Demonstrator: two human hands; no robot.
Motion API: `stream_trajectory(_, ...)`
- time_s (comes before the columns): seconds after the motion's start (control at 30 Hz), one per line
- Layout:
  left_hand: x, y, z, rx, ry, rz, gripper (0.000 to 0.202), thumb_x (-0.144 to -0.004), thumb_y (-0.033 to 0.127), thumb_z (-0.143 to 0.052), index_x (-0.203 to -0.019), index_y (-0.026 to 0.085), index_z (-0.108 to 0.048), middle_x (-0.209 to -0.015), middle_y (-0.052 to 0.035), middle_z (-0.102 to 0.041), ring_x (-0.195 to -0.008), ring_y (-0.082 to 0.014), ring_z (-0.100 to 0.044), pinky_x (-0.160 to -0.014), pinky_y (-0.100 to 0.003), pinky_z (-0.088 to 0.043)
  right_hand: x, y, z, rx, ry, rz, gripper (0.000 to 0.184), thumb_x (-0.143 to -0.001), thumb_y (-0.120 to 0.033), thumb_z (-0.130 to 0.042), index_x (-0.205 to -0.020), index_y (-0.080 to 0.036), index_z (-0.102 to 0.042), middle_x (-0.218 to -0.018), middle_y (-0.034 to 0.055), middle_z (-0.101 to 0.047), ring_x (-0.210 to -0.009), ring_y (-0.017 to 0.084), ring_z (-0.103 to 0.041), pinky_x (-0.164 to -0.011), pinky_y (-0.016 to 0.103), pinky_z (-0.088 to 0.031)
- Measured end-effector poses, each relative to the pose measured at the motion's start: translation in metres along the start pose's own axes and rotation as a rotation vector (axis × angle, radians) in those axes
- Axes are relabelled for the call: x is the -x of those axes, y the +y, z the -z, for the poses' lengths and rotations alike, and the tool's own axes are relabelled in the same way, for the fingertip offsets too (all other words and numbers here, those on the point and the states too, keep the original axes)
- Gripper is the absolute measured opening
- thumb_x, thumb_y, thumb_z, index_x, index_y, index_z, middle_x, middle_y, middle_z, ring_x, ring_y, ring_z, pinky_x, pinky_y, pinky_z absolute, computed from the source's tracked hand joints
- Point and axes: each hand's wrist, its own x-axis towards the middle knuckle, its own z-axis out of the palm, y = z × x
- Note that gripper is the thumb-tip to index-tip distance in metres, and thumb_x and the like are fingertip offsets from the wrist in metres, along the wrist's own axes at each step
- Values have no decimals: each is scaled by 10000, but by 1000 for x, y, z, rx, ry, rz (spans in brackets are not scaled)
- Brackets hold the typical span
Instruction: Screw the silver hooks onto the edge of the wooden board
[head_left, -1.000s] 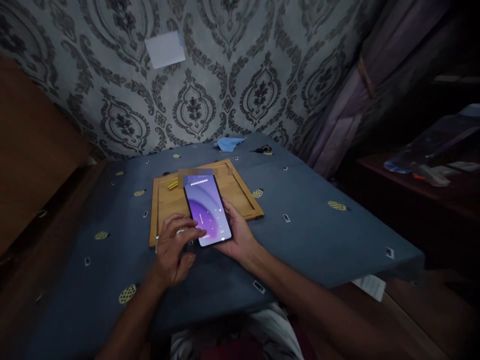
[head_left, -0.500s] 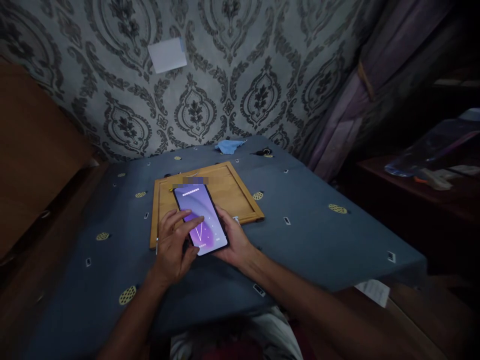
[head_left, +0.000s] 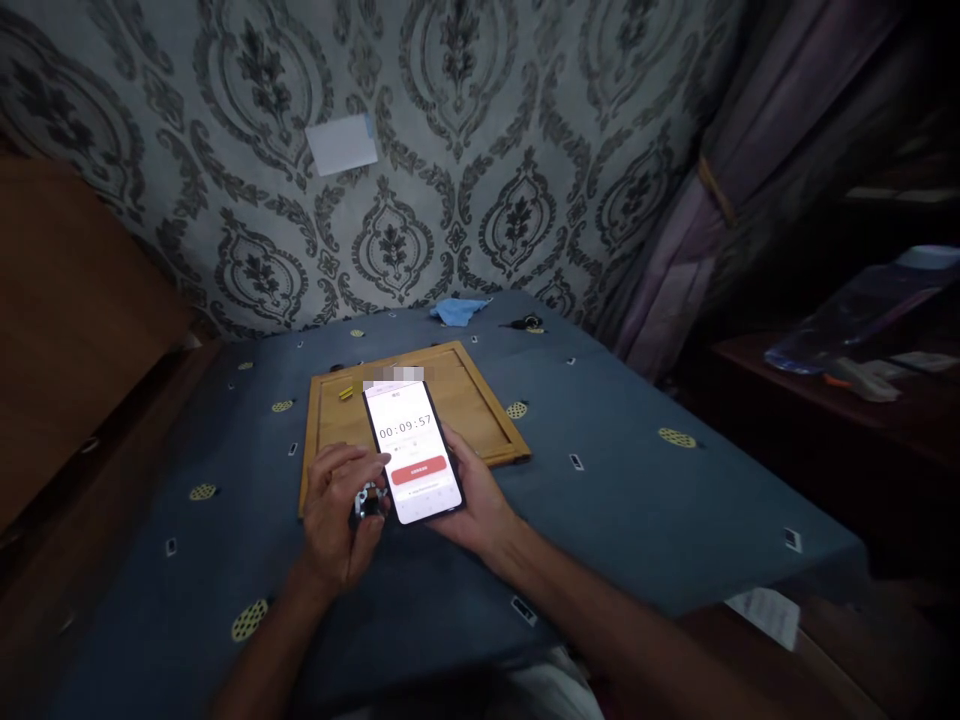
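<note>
My right hand holds a smartphone from below and along its right side, tilted towards me. Its lit screen shows the digits 00:09:57 above a red button. My left hand hovers at the phone's left edge with fingers bent and apart from the thumb. Its index fingertip is beside or on the screen's edge. In the gap between those fingers and the thumb a small shiny metal piece shows; whether it is touched I cannot tell. Under the phone lies a framed wooden board.
A blue cloth and a small dark item lie at the back of the patterned tablecloth. Something yellow rests on the board. A wooden panel stands left, and a clear bottle lies right.
The phone's screen has gone from a purple pattern lock to a white page with a timer and red button. My left hand has drawn back from the screen's middle to its left edge.
</note>
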Motion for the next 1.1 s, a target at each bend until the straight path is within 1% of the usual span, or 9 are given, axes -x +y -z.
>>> stream_trajectory(0.17, 0, 0, -1, -3, 3, -24, 365, -1066, 359, -429, -1369, 208, -564, -1071, -94, -744, -1085, -273, -630, -958, -447, -508, 0, 0, 0, 15, 6, 3, 379, -1022, -425, -502, -1159, -150, -725, -1007, 104, -825, -956, 270, -780, -925, 472, -606)
stream_trajectory(0.47, 1, 1, -1, 5, -36, -35, 378, -1072, 384, -422, -1382, 211, -553, -1074, -92, -732, -1080, -265, -629, -973, -449, -504, 2, 0, -2, 29, 4, 6, 367, -1026, -404, -515, -1184, -146, -723, -1059, 105, -822, -978, 267, -778, -937, 468, -600)
stream_trajectory(0.67, 0, 3, -2, 21, -35, -35, 368, -1076, 379, -426, -1369, 200, -558, -1074, -95, -725, -1090, -260, -620, -982, -443, -497, 3, 0, -4, 24, 22, 7, 376, -1043, -397, -484, -1164, -140, -732, -1042, 106, -826, -982, 267, -777, -934, 469, -605)
stream_trajectory(0.87, 2, 1, -2, 63, -39, -41, 389, -1078, 378, -436, -1384, 174, -562, -1092, -108, -709, -1116, -255, -606, -1027, -441, -474, 3, 0, -5, 31, 40, 27, 366, -1049, -379, -479, -1160, -141, -735, -1023, 102, -829, -987, 262, -779, -938, 466, -609)
stream_trajectory(1.0, 2, 3, -2, 42, -61, -37, 397, -1087, 388, -416, -1395, 187, -565, -1092, -98, -716, -1108, -251, -625, -1038, -446, -462, 3, -1, -6, 19, 65, 26, 387, -1057, -370, -453, -1152, -131, -742, -1032, 110, -829, -1012, 262, -776, -977, 464, -595)
stream_trajectory(1.1, 1, 5, -2, 44, -89, -68, 406, -1093, 383, -409, -1420, 185, -545, -1103, -92, -735, -1131, -247, -627, -1062, -440, -440, 2, 0, -6, -4, 111, 32, 412, -1069, -361, -418, -1094, -129, -757, -987, 101, -833, -1035, 252, -773, -1021, 449, -575)
